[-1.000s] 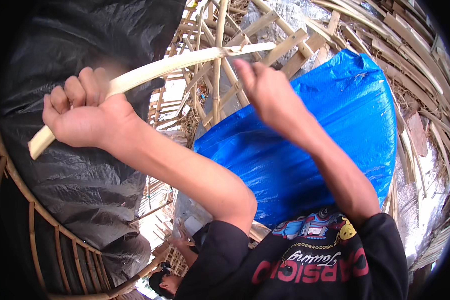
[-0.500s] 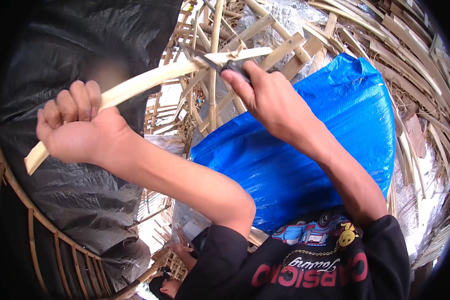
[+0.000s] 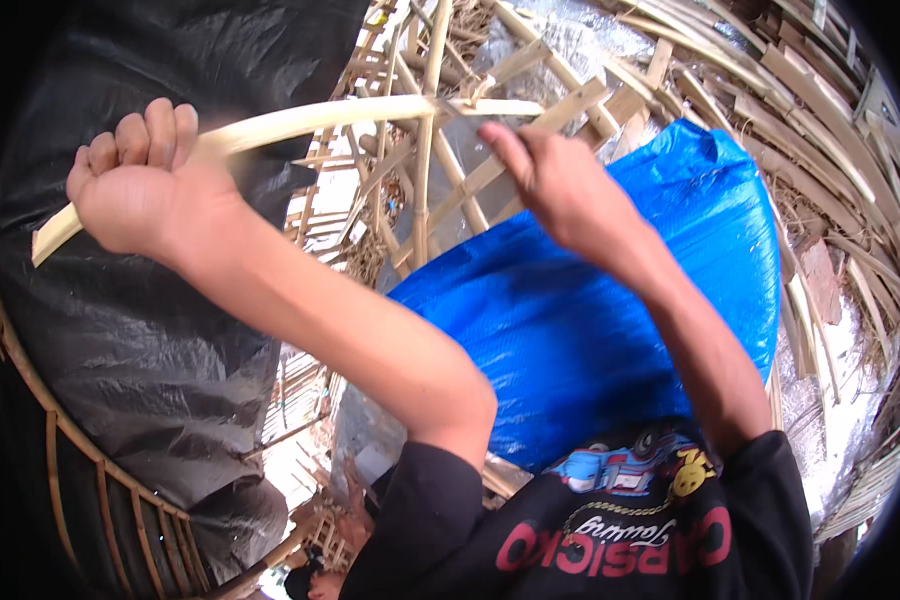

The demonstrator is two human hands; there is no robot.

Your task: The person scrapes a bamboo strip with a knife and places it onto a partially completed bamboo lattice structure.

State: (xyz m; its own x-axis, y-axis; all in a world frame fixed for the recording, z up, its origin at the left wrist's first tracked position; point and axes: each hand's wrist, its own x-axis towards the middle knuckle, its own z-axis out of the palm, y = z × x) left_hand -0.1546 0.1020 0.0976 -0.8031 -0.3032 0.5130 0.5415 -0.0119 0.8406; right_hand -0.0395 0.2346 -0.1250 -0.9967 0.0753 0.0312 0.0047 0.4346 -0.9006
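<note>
Head view shows a pale wooden strip (image 3: 330, 114) stretched in front of the person, its long axis running left to right in a shallow bow. The left hand (image 3: 135, 195) is closed around it near its left end, a short stub poking out past the fist. The right hand (image 3: 567, 182) is curled just below the right end, the nearer of the 2 hands to it, and seems to grip a knife (image 3: 460, 116), blurred; whether its blade touches the strip, I cannot tell. Blue tarp (image 3: 590, 330) spreads underneath.

blurred blade (image 3: 448, 107) (shape unclear)
</note>
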